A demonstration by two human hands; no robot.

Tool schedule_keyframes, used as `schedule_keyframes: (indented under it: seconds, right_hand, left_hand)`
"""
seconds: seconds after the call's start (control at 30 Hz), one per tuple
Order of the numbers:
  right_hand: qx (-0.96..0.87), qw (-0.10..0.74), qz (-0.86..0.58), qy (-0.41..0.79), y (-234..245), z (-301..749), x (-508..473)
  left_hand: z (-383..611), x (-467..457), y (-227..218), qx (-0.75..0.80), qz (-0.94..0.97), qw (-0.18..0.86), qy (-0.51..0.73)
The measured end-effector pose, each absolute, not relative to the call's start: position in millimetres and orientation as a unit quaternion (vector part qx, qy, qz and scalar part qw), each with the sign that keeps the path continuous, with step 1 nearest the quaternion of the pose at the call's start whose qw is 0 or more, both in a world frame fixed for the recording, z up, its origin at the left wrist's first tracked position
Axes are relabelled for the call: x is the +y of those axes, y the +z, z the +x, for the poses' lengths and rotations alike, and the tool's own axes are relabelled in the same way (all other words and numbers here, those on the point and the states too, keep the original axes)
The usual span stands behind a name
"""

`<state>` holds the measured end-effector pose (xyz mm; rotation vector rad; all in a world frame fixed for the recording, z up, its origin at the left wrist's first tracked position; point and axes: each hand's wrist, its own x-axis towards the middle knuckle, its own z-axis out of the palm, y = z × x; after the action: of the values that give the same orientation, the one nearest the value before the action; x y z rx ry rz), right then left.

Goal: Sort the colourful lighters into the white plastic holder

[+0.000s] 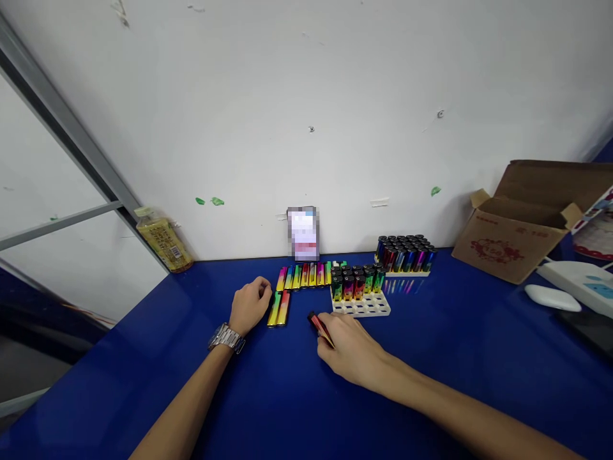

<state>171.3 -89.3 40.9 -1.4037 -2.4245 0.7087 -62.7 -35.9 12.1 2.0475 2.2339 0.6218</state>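
Note:
My right hand [352, 348] is closed round a red lighter [322, 327] with a black top, tilted above the blue table in front of the white holder. Resting on the table, my left hand [251, 305] has its fingers curled in, and I see nothing in them. Just right of it lie two lighters [278, 309], one green-yellow, one red-yellow. Behind these, a row of bright multicoloured lighters [304, 275] lies side by side. The white holder [361, 308] has several black-topped lighters [353, 284] upright in its back rows; bare holes show at its front.
A second rack [407, 273] full of dark metallic lighters stands near the wall. A phone [303, 235] leans on the wall. A drink bottle [163, 240] stands far left. At right are an open cardboard box [507, 243], a white mouse [553, 298] and a white device [582, 281].

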Motion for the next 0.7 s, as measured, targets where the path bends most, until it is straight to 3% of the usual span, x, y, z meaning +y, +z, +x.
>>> schedule_keyframes:
  seconds: [0.17, 0.27, 0.47, 0.7]
  right_hand:
    - [-0.736, 0.336, -0.396, 0.434, 30.4, 196.3, -76.7]
    - [-0.616, 0.406, -0.355, 0.575, 28.5, 208.6, -70.1]
    - [-0.472, 0.472, -0.368, 0.647, 28.0, 224.5, -66.0]
    - [-0.325, 0.461, -0.402, 0.722, 29.7, 232.2, -59.2]
  left_hand:
    - [-61.9, -35.6, 13.4, 0.723, 0.661, 0.025, 0.198]
    - [-62.1, -35.0, 13.4, 0.722, 0.663, 0.027, 0.198]
    - [-62.6, -34.9, 12.7, 0.719, 0.668, 0.026, 0.193]
    - [-62.2, -34.3, 14.7, 0.726, 0.662, 0.038, 0.182]
